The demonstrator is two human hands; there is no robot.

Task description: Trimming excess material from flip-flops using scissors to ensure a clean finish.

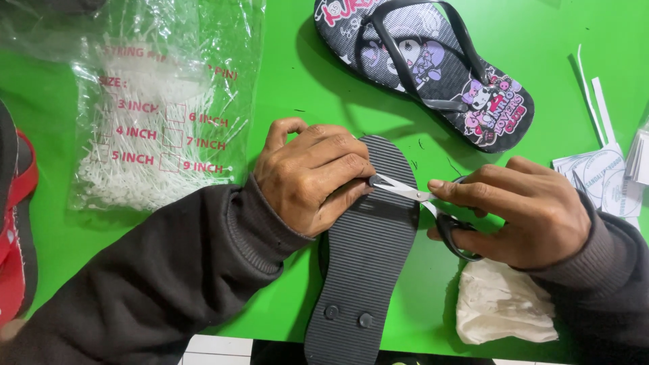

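Observation:
A black flip-flop (370,257) lies sole-up on the green table, its ribbed underside facing me. My left hand (311,174) presses down on its upper left part, fingers curled at the edge. Small black-handled scissors (433,209) sit in my right hand (527,209), and their silver blades point left, with the tips touching the sole right by my left fingertips. A second black flip-flop (433,64) with cartoon prints lies strap-up at the back.
A clear plastic bag of white string pins (155,115) lies at the left. A red and black sandal (17,223) sits at the far left edge. White paper tags (602,176) are stacked at the right, and a crumpled white plastic wad (503,304) lies below my right wrist.

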